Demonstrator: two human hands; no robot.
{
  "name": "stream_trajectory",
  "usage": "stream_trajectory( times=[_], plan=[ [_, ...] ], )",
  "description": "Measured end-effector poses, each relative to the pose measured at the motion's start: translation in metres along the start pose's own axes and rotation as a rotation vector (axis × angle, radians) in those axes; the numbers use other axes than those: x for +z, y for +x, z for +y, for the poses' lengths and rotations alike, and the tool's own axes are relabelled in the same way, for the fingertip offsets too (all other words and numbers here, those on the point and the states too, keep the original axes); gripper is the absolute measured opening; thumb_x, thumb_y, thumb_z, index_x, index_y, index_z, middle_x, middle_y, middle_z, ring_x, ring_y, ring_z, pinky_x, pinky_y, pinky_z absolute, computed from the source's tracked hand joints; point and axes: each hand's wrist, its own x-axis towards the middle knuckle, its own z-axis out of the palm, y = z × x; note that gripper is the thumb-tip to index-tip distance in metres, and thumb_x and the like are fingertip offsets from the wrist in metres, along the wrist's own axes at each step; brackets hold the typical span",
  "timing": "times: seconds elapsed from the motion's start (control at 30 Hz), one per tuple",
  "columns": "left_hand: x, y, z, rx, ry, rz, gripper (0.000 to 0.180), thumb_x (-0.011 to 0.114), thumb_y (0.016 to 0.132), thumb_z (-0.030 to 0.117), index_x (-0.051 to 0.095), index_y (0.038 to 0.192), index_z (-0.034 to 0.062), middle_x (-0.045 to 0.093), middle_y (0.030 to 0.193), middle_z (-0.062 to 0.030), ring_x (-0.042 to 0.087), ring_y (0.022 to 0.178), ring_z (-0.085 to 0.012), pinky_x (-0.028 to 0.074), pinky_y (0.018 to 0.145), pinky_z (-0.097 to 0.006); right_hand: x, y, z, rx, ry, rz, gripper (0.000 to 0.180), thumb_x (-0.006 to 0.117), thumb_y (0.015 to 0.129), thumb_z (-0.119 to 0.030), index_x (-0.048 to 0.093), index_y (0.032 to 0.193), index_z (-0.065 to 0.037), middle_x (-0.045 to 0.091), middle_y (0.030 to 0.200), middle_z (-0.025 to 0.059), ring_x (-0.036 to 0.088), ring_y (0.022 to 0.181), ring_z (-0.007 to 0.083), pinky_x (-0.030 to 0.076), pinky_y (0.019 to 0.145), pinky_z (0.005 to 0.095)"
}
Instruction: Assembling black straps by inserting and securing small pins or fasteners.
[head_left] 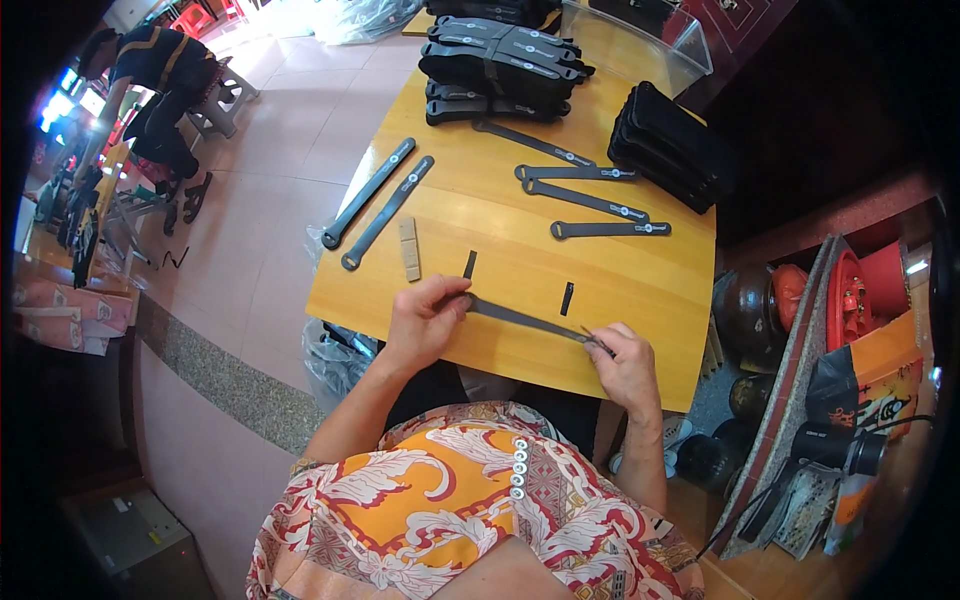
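Observation:
A dark grey strap (525,318) is stretched over the table's near edge between my two hands. My left hand (422,322) pinches its left end between thumb and fingers. At the other end, my right hand (627,372) is closed on the strap; a thin dark tip shows by the fingers, too small to name. Just beyond the hands, two short black strips, a left one (470,264) and a right one (567,298), lie apart on the tabletop. A small tan block (409,249) in sections lies beyond my left hand.
On the yellow wooden table (390,290) lie loose straps (390,212), bundled straps (500,65) and a black stack (668,145). A clear bin (640,40) stands at the back. Right of the table is a cluttered shelf (790,400). Another person (165,90) bends forward at far left.

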Motion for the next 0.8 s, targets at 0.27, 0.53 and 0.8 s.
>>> stream_trajectory(
  times=[0.27,0.53,0.8],
  plan=[
    [-0.003,0.057,-0.018,-0.085,0.231,0.058,0.012,0.063,0.077,0.003,0.065,0.088,-0.0024,0.065,0.073,-0.0105,0.062,0.066,-0.0165,0.049,0.062,-0.027,0.002,0.06,0.002,0.204,0.271,0.061,0.013,0.059,0.08,-0.005,0.063,0.09,0.002,0.061,0.071,0.0151,0.056,0.062,0.0183,0.045,0.059,0.0301],
    [0.002,0.066,-0.021,-0.019,0.475,0.068,0.016,0.066,0.075,0.007,0.066,0.089,-0.0011,0.066,0.076,-0.0171,0.065,0.068,-0.0217,0.05,0.062,-0.03,0.016,0.069,0.007,0.277,0.12,0.127,0.013,0.063,0.078,-0.012,0.062,0.085,-0.001,0.062,0.07,0.018,0.061,0.064,0.0299,0.047,0.06,0.0355],
    [0.002,0.07,-0.013,-0.044,0.596,0.015,0.013,0.066,0.074,0.009,0.065,0.084,-0.0005,0.065,0.073,-0.0173,0.065,0.068,-0.03,0.051,0.062,-0.034,0.019,0.071,0.009,0.277,0.051,0.134,0.014,0.064,0.077,-0.013,0.061,0.084,-0.001,0.063,0.072,0.0183,0.062,0.068,0.033,0.048,0.062,0.0384]
  ],
)
